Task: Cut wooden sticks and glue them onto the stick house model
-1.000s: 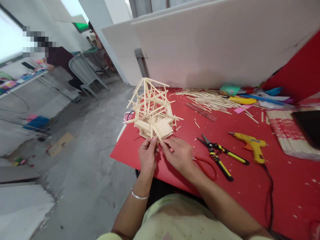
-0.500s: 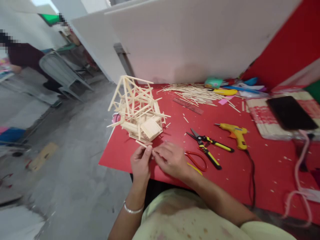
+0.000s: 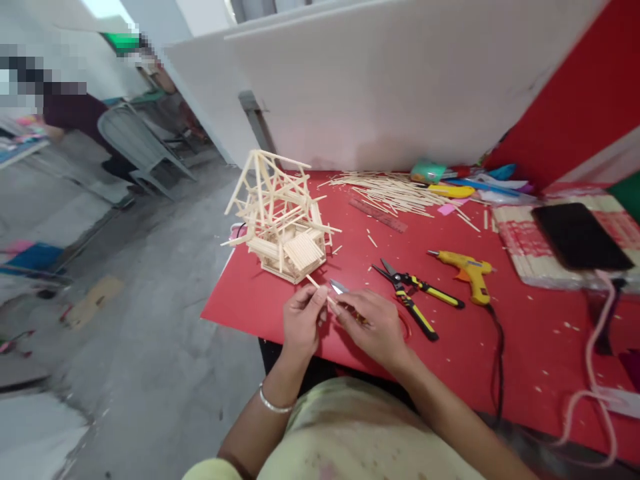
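Observation:
A thin wooden stick [image 3: 313, 281] is pinched in my left hand [image 3: 303, 320], its free end pointing up and left toward the model. My right hand [image 3: 373, 327] is closed at the stick's other end, close beside the left fingers. Just beyond both hands stands a small house-like model [image 3: 283, 217] built of wooden sticks, with an open roof frame and a slatted panel at its front. The metal tip of a tool [image 3: 338, 287] shows beside my right fingers; that hand hides most of it. Part of a red handle shows behind the same hand.
Black-and-yellow snips [image 3: 413, 293] and a yellow glue gun [image 3: 465, 270] lie right of my hands. Loose sticks [image 3: 390, 190] and a ruler [image 3: 379, 215] lie behind. A phone [image 3: 580, 237] rests on bagged sticks. A person [image 3: 75, 113] sits far left.
Both hands have shifted right and stay close together. The stick's free end now lies at the model's front corner, and a metal tool tip shows by my right hand.

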The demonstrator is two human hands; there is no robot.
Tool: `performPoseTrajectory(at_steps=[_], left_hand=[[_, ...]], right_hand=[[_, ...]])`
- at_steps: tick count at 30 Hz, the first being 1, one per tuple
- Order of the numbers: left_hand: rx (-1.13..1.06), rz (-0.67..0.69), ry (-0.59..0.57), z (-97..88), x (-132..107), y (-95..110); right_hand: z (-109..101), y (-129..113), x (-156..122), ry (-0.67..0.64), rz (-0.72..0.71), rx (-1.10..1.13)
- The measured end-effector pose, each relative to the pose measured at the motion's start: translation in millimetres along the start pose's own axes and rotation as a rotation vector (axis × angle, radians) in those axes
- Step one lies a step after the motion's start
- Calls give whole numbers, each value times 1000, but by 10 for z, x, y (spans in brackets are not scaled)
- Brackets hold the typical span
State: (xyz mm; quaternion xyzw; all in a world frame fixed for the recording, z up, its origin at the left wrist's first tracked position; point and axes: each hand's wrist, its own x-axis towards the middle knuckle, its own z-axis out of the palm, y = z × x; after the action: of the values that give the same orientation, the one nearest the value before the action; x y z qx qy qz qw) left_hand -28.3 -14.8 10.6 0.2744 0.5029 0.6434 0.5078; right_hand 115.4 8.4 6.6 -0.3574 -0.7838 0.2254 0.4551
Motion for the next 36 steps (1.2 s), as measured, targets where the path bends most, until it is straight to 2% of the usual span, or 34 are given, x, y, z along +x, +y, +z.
performPoseTrajectory(at_steps=[5, 9, 15, 20, 25, 30, 33, 36], left_hand=[[-79, -29, 32, -85, 57, 130], [-101, 4, 86, -148, 121, 182], [-123, 38, 177, -227, 241, 211], [-107, 38, 194, -253, 317, 214], [-120, -2, 180, -279, 280, 205], [-156, -89, 82, -320, 199, 190], [-196, -141, 47, -319, 178, 185], [-213, -116, 46, -323, 171, 196]], right_hand=[[205, -148, 162, 72, -113, -5], [332, -175, 275, 96, -96, 15], [460, -88, 435, 89, -91, 31], [522, -84, 500, 85, -82, 44], [400, -150, 434, 62, -63, 58], [176, -176, 396, -77, 62, 176], [111, -167, 437, -108, 123, 215], [64, -156, 486, -203, 141, 265]])
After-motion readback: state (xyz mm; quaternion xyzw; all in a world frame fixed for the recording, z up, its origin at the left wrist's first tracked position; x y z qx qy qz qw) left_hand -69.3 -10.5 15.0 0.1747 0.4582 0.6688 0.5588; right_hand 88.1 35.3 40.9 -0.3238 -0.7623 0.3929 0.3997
